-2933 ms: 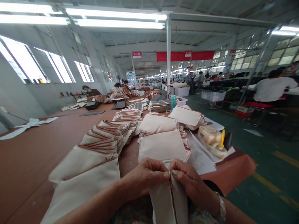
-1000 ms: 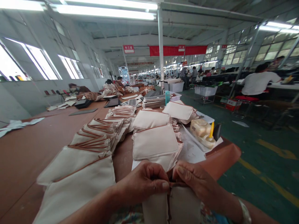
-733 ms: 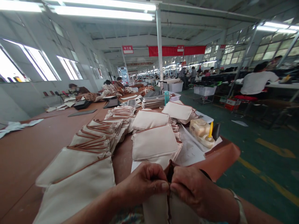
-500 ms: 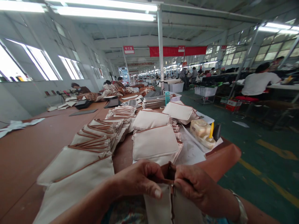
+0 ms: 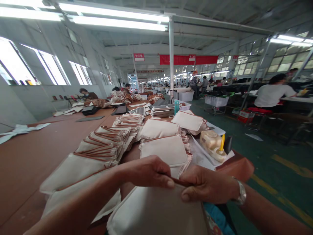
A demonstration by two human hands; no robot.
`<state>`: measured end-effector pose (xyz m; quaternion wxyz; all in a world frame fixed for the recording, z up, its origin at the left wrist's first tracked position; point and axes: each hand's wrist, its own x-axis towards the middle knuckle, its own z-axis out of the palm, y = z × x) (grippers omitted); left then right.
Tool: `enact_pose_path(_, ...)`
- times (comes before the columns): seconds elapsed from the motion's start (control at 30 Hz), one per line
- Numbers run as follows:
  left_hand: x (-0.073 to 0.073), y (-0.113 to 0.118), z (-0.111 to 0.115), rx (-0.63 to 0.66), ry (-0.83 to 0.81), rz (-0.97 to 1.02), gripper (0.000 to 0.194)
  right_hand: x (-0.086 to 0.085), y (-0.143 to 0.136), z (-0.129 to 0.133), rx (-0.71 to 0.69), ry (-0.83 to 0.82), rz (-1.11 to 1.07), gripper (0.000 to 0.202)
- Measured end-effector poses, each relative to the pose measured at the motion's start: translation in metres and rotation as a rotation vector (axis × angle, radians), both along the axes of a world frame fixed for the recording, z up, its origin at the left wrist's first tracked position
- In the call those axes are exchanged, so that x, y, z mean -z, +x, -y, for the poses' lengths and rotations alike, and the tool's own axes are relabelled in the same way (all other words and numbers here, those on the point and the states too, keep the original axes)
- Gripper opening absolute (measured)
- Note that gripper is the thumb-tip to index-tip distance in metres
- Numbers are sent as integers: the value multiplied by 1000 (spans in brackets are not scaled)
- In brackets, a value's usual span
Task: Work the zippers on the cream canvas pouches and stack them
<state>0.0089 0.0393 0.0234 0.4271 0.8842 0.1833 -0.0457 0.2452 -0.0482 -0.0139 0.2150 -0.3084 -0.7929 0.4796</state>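
Cream fabric piece (image 5: pixel 156 212) with brown edging, 2 hands (image 5: pixel 174 184) in narrow grip on its top edge

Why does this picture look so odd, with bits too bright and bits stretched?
Head view: the ceiling tubes and left windows are glaring white, while the floor at right is dim; soft shade lies on the pale piece under the hands. Head view: forearms look stretched toward the lower corners, probably by a wide lens, and the hall's far end is indistinct.
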Motion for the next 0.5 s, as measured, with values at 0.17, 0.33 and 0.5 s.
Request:
enact_pose_path(0.17,15,-50,-28,-50,-230,-166,48,4,44,4,120,69,84,36)
enact_pose_path(0.33,14,-15,10,-61,-149,32,39,13,19,5,119,-41,56,34)
enact_pose_path(0.5,5,10,23,-60,-287,106,48,14,-31,12,173,-78,-265,34)
